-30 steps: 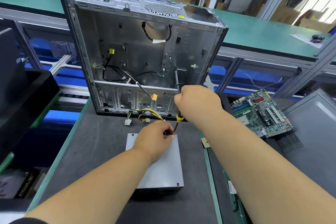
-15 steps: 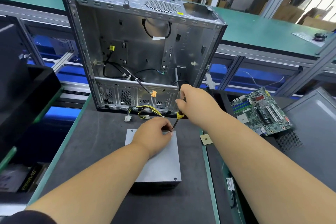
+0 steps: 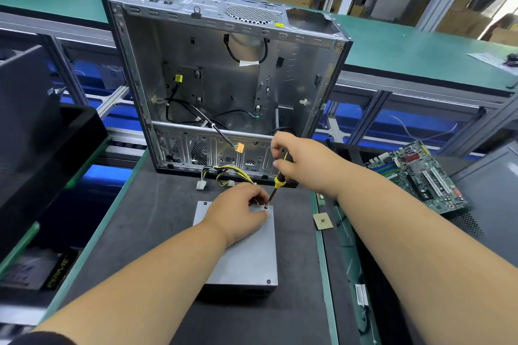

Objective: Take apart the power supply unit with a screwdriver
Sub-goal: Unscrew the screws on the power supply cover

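The grey power supply unit (image 3: pixel 246 258) lies flat on the dark mat, its yellow-and-black cable bundle (image 3: pixel 232 172) trailing toward the case. My right hand (image 3: pixel 304 161) grips the black-and-yellow screwdriver (image 3: pixel 277 183), whose tip stands on a screw at the unit's far right corner. My left hand (image 3: pixel 238 211) rests on the unit's top, with its fingers curled close around the screwdriver tip; whether they pinch the shaft I cannot tell. Another screw (image 3: pixel 268 281) shows at the near right corner.
An empty metal computer case (image 3: pixel 224 78) stands open just behind the unit. A green motherboard (image 3: pixel 417 173) lies to the right, with a small chip (image 3: pixel 323 220) on the mat's edge. Black boxes (image 3: pixel 42 143) sit on the left. A green conveyor (image 3: pixel 420 53) runs behind.
My right hand has shifted slightly, showing more of the screwdriver handle. The left hand and the power supply unit stay in place.
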The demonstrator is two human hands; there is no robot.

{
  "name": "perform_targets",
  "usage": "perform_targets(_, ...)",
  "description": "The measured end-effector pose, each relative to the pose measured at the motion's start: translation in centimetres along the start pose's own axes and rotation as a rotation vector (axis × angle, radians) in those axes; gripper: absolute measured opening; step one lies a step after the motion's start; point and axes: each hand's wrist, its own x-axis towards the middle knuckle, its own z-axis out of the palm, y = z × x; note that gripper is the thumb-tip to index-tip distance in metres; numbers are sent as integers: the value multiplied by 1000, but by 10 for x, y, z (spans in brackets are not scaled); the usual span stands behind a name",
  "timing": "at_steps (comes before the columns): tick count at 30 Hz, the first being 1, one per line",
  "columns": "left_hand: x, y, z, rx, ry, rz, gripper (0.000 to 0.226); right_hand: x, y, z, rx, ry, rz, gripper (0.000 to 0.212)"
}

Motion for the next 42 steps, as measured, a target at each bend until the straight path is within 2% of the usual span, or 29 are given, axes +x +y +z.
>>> perform_targets(3,-2,4,-3,-166,12,7,25,-3,0,-2,3,-22,-38,9)
perform_targets(6,0,14,-6,-462,31,-6,33,-3,1,-1,19,-18,-47,9)
perform_targets(8,5,25,-10,-645,-4,-4,32,-2,1,0,25,-8,-53,10)
perform_targets(10,12,34,-15,-692,-43,41,28,0,0,2,21,8,-67,11)
perform_targets(16,18,39,-21,-595,-4,51,33,7,-3,5,-6,21,-107,13)
perform_targets(23,11,42,-10,-524,251,-22,11,18,-4,0,-10,-94,-152,22)
perform_targets(29,12,48,-7,-543,345,-113,17,17,-6,0,24,-104,-113,22)
perform_targets(31,14,48,-6,-526,340,-115,22,14,-8,1,-24,-67,-66,20)
perform_targets(34,14,48,-5,-527,318,-97,17,11,-9,3,-207,18,0,28)
perform_targets(37,11,42,-7,-483,197,-66,22,8,-10,4,-221,17,48,28)
perform_targets(39,5,27,-8,-238,94,-73,32,8,-11,2,-175,-14,72,29)
perform_targets(42,-8,5,-9,112,19,-21,31,6,-12,-1,-121,5,147,34)
